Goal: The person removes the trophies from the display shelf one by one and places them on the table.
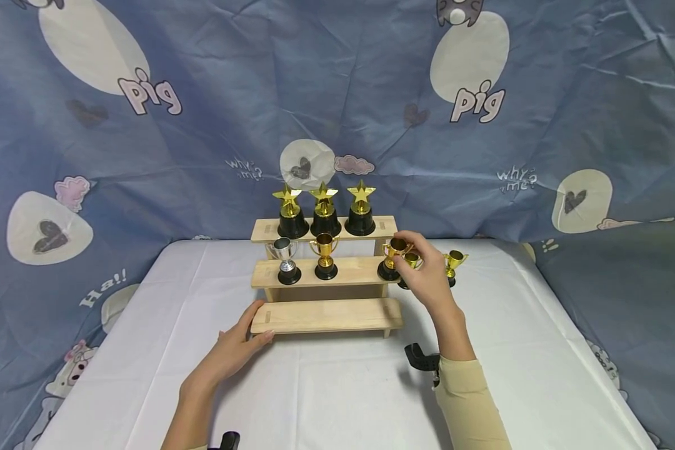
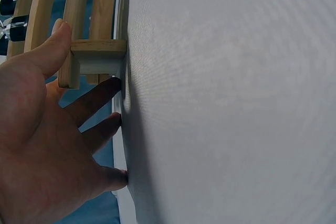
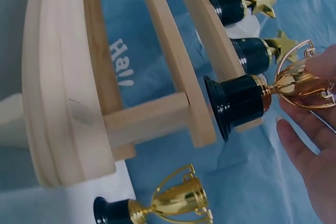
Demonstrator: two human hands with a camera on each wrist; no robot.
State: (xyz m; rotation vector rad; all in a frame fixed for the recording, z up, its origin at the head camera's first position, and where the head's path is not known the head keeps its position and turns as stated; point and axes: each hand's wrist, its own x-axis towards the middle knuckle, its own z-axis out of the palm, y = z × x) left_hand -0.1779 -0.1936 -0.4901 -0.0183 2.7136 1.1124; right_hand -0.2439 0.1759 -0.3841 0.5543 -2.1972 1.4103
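A three-step wooden display stand [image 1: 326,315] rises from the table. My left hand [image 1: 233,350] grips the left end of its lowest step between thumb and fingers; in the left wrist view the other fingers [image 2: 100,132] spread below. My right hand [image 1: 430,281] pinches the cup of a gold trophy [image 3: 239,100] at the right end of the middle step. In the right wrist view its black base is tilted, close to the board's edge. A silver trophy [image 1: 288,262] and another gold cup trophy [image 1: 326,257] stand upright on that middle step.
On the top step stand three gold star trophies [image 1: 325,212] with black bases. Two smaller gold cup trophies, one nearer the stand [image 3: 178,198] and one farther right [image 1: 454,262], stand on the white-covered table [image 1: 337,400]. Behind hangs a blue printed cloth [image 1: 236,81].
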